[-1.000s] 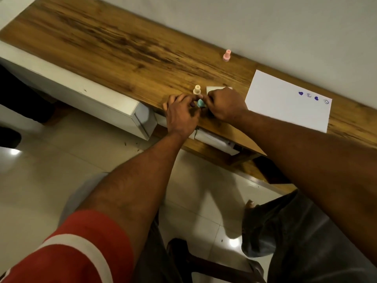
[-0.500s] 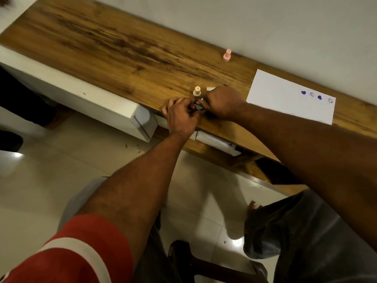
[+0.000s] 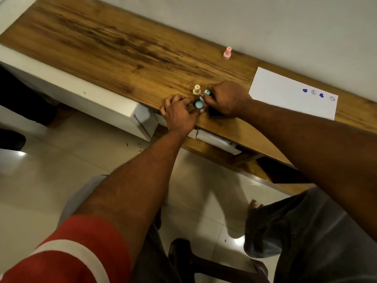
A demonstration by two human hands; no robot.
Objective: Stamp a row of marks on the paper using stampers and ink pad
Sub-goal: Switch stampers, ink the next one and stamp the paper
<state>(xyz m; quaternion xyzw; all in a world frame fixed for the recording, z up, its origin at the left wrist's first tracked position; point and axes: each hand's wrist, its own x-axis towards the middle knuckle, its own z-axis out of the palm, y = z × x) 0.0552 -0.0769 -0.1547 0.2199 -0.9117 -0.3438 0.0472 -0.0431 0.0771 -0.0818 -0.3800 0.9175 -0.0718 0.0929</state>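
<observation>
Stamper work: the teal stamper [image 3: 207,92] is pinched in the right hand [image 3: 228,99], and a round teal piece [image 3: 198,104], joined to it a second ago, is now pinched apart by the left hand [image 3: 179,113]. The dark ink pad [image 3: 215,115], newly visible, lies under the right palm. The paper [image 3: 281,88] lies right of the right hand.

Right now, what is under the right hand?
Under the right hand lies a dark ink pad; only its near corner shows. The hand hides the rest. It pinches a teal stamper; the left hand holds a round teal piece.
</observation>
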